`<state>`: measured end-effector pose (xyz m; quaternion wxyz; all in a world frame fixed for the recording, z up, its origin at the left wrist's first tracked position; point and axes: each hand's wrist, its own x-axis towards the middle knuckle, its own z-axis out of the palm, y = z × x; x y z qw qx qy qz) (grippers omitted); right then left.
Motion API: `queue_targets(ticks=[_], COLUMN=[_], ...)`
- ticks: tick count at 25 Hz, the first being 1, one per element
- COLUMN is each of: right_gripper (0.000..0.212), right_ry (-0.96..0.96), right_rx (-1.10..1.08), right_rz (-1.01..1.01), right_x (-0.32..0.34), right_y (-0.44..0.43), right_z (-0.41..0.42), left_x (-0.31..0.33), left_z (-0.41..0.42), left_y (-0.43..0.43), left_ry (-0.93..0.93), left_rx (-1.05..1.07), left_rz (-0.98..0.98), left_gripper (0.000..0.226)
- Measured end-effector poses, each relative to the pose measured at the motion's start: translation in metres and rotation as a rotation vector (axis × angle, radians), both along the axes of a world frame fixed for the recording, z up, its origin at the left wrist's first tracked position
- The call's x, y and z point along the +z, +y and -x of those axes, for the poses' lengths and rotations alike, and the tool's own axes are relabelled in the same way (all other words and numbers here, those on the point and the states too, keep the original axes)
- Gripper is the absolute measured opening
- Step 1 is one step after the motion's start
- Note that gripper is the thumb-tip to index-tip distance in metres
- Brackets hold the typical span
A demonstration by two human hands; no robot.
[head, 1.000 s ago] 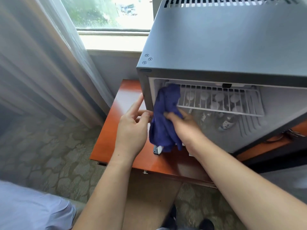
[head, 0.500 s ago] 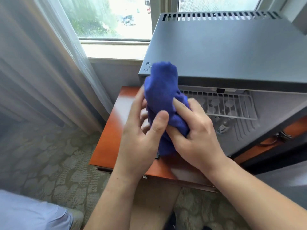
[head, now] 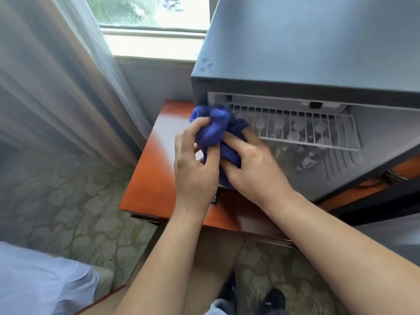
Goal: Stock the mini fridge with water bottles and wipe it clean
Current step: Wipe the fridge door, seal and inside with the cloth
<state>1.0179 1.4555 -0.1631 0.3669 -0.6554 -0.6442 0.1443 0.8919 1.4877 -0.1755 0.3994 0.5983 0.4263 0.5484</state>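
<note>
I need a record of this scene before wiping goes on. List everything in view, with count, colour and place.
mini fridge: one, dark grey, on the table, open
wire shelf: one, white, inside the fridge
water bottles: several, clear, under the shelf; count unclear
cloth: one, blue, bunched at the fridge's left front edge
table: one, reddish wood
curtain: one, sheer grey, left
window: one, behind
carpet: patterned grey-green
left hand: grips cloth
right hand: grips cloth

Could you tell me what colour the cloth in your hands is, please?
Deep blue cloth, seen in the head view.
</note>
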Motion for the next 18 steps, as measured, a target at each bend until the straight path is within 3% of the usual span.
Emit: queue_targets(ticks=[6,18], right_gripper=[0.046,0.040], right_ry=[-0.180,-0.209], right_rx=[0.015,0.029], right_rz=[0.417,0.745], right_x=[-0.076,-0.200], right_y=[-0.002,0.010], right_z=[-0.004,0.005], left_x=[-0.084,-0.203], left_z=[0.001,0.001], left_y=[-0.009,0.013], left_ry=[0.016,0.288], left_rx=[-0.051,-0.124], left_rz=[0.361,0.755], left_gripper=[0.042,0.036])
